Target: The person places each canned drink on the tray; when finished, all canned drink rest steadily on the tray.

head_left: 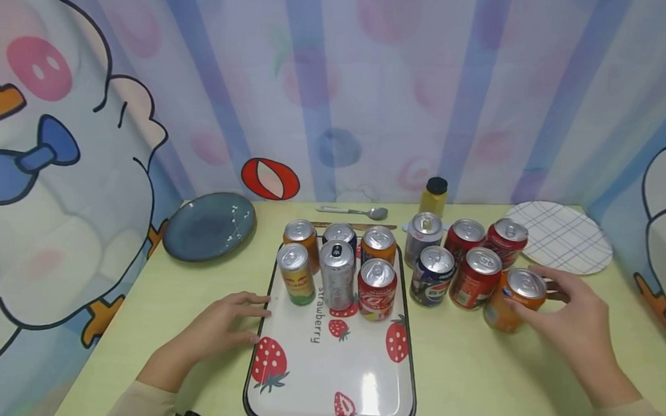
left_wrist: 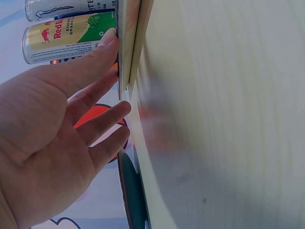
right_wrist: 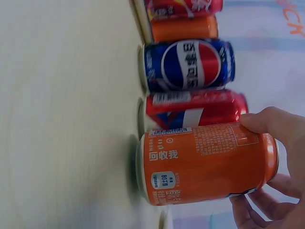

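Observation:
My right hand grips an orange soda can near its top, thumb on one side and fingers on the other. In the right wrist view that can is slightly tilted; I cannot tell whether its base touches the table. Beside it stand a red can and a blue Pepsi can. My left hand rests at the left edge of a white strawberry-print tray, fingers extended. On the tray are a yellow-green Red Bull can, a tall silver can, a red can and several others behind.
Behind the right-hand group stand a silver-purple can, two dark red cans and a black-capped yellow jar. A dark plate lies back left, a checked white placemat back right. A spoon lies behind the tray.

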Demonstrator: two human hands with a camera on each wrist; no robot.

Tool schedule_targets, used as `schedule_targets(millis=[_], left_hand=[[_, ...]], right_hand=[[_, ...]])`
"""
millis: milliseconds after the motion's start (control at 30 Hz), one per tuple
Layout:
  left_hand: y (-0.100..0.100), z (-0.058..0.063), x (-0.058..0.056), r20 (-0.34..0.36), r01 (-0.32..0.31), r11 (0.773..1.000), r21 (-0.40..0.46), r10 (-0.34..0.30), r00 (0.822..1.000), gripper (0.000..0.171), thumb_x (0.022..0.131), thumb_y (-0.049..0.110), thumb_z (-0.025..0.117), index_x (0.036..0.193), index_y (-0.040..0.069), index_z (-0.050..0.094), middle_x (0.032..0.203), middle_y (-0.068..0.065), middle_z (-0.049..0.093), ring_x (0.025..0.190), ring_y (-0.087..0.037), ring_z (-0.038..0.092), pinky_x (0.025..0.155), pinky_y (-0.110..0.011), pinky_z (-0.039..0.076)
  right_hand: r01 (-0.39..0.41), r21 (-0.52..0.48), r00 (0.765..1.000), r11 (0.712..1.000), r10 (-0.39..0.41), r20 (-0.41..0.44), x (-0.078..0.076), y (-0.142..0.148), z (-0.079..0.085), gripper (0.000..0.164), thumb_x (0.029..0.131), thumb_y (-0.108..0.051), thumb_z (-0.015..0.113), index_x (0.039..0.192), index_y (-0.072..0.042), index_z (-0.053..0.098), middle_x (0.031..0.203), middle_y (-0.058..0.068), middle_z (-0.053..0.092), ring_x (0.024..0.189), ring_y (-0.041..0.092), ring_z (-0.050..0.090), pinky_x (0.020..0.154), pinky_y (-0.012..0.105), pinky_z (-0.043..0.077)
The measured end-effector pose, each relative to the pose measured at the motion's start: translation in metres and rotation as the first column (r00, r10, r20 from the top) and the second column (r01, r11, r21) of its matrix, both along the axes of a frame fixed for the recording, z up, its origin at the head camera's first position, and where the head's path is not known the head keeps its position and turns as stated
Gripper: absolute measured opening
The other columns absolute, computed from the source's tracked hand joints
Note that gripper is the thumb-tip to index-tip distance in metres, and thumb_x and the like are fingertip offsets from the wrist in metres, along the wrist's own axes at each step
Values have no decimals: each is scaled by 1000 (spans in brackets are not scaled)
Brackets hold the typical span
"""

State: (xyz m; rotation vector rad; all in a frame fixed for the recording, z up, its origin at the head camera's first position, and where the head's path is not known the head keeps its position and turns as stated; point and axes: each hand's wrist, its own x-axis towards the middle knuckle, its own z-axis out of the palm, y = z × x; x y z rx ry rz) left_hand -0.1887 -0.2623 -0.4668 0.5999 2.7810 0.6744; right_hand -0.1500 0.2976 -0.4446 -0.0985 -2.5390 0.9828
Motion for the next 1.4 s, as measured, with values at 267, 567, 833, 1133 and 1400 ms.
schedule_targets(millis=[267,567,833,1133,1400], left_hand=[[-1,-1,0,9,-3,1000,4,2,1000,44,86,24,85,128,21,75,151,1,59,142,-35,50,117,-60,41],[-1,1,1,-3,2,1000,5,-2,1000,45,85,22,85,129,19,74,150,-2,59,141,-36,51,117,-60,41],[0,1,0,9,-1,1000,-1,1,1000,45,86,23,85,129,20,74,151,-1,58,142,-36,50,118,-61,41],[-1,1,-1,9,12,1000,-5,-11,1000,45,85,24,85,128,20,75,151,-1,59,142,-37,50,117,-61,41],[-2,1,-2,-14,44,999,-1,-44,999,44,85,23,85,127,19,75,150,-2,59,140,-36,51,116,-61,42]], right_hand=[[-133,-15,982,991,129,-134,25,-43,18,69,62,-13,100,124,-19,72,114,-17,67,91,-17,56,78,6,42],[-384,-24,897,923,367,-248,32,-114,24,72,57,-10,102,121,-16,71,120,-4,71,105,-1,61,82,7,48],[-579,-89,806,811,551,-216,21,-177,20,68,65,-23,100,126,-22,69,127,-4,67,112,12,65,90,29,60],[-629,-103,777,770,621,-104,4,-244,15,63,68,-31,98,123,-21,70,127,-8,66,116,10,65,97,33,59],[-619,-49,785,784,617,-50,-16,-274,14,64,70,-35,96,126,-21,70,128,-5,67,118,13,66,101,34,58]])
